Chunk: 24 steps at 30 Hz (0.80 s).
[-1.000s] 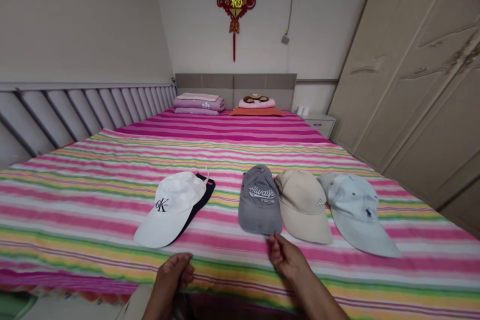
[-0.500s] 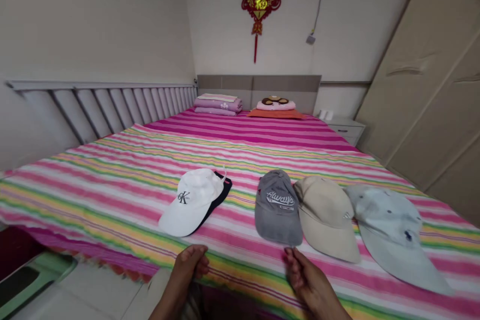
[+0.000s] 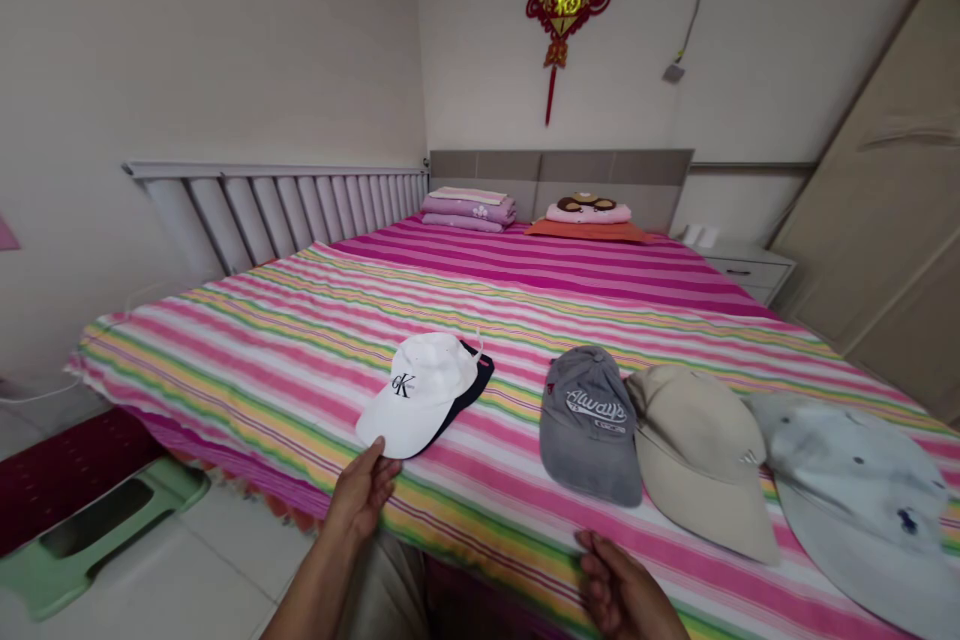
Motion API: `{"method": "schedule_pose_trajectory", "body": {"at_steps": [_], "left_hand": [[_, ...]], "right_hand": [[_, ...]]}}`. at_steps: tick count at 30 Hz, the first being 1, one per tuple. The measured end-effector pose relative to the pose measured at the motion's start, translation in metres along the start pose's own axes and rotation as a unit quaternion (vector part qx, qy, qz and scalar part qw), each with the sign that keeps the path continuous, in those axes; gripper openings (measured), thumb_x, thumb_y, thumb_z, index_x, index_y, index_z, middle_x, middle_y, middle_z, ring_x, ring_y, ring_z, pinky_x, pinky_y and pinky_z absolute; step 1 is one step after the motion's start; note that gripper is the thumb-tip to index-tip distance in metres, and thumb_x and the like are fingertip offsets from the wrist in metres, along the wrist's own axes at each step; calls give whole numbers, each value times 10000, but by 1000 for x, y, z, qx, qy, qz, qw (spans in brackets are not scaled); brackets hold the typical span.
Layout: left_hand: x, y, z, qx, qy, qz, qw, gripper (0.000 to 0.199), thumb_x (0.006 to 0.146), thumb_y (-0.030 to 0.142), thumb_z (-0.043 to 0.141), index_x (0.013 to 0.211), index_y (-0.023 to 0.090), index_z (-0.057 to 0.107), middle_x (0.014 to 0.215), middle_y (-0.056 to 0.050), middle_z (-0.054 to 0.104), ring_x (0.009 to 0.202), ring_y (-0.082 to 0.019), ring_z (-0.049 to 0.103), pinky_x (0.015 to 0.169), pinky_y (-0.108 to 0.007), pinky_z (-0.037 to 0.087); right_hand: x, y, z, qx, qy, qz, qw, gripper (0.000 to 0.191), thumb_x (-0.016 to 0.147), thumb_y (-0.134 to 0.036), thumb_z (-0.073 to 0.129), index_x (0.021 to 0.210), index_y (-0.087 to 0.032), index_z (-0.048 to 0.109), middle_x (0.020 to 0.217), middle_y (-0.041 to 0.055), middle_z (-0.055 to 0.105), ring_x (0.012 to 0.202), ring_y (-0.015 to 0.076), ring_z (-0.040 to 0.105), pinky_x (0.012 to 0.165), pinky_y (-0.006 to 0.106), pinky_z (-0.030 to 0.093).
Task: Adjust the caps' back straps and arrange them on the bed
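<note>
A white cap (image 3: 431,375) with a black "CK" mark lies on the striped bedspread, overlapping a dark cap (image 3: 471,390) that shows only along its right edge. At the white cap's brim is my left hand (image 3: 360,495), thumb on top and the other fingers curled below the edge. Below the grey "Always" cap (image 3: 589,425), apart from it, my right hand (image 3: 619,585) hangs with loosely bent fingers and nothing in them. Right of the grey cap sit a beige cap (image 3: 701,450) and a pale blue cap (image 3: 862,500), partly overlapping in a row.
The bed's striped bedspread (image 3: 277,320) spreads under the caps. Folded purple bedding (image 3: 469,210) and an orange pillow (image 3: 589,230) lie by the headboard (image 3: 637,170). A green stool (image 3: 97,545) stands on the floor at left; a nightstand (image 3: 750,270) is at right.
My left hand has moved up to the white cap's brim and taken hold of it. My right hand has drawn away from the grey cap. The view has turned left.
</note>
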<state>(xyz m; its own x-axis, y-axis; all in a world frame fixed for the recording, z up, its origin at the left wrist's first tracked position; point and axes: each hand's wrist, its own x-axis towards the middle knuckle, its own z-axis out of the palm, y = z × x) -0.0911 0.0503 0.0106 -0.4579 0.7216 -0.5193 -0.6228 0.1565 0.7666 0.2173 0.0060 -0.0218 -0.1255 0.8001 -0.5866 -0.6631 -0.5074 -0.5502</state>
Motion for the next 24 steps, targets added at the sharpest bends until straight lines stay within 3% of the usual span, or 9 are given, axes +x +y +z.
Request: {"method": "schedule_pose_trajectory", "body": {"at_steps": [2,6,10,13,17,21,24], "left_hand": [[4,3,4,-14,-5,21,1000,121,722,138,607,684,144,493,459,37,542,394,-95,567,312,-130,389],[7,8,11,-52,-16,77,996,98,771,76,520,711,150,498,480,52,562,369,-51,535,368,-114,430],[11,14,3,-81,1,136,987,131,793,82,475,689,160,490,486,66,568,393,-43,545,415,-118,453],[18,19,-11,-67,37,157,985,110,745,74,525,668,150,502,490,44,592,409,-76,567,409,-151,465],[27,23,-27,-32,107,183,977,191,612,66,655,556,126,483,358,40,515,305,-85,486,301,-140,382],[29,25,-26,-54,134,227,963,210,568,86,686,548,131,482,353,78,475,286,-44,418,288,-118,334],[27,32,-20,-85,123,216,965,207,580,65,656,536,136,467,366,77,472,316,-44,438,316,-116,367]], "right_hand": [[0,0,0,20,5,13,1000,301,525,-230,772,707,-150,546,434,-46,540,340,32,427,337,125,313],[-2,1,-1,24,14,8,1000,342,503,-231,784,739,-147,551,435,-50,544,346,37,438,347,129,325],[-2,1,-3,20,18,3,1000,384,484,-258,797,755,-148,549,440,-56,552,339,30,435,341,121,308],[-1,2,-4,23,9,1,1000,422,460,-272,810,769,-146,551,443,-56,559,339,31,435,346,125,311],[1,2,-4,19,5,0,1000,428,448,-288,814,755,-146,552,431,-58,555,330,30,430,344,125,304],[-1,3,-3,18,6,0,1000,410,450,-289,812,741,-149,559,430,-58,556,325,30,429,337,125,293],[-3,3,-3,25,0,-4,1000,409,438,-279,819,730,-147,565,433,-55,559,329,29,433,345,125,305]]}}
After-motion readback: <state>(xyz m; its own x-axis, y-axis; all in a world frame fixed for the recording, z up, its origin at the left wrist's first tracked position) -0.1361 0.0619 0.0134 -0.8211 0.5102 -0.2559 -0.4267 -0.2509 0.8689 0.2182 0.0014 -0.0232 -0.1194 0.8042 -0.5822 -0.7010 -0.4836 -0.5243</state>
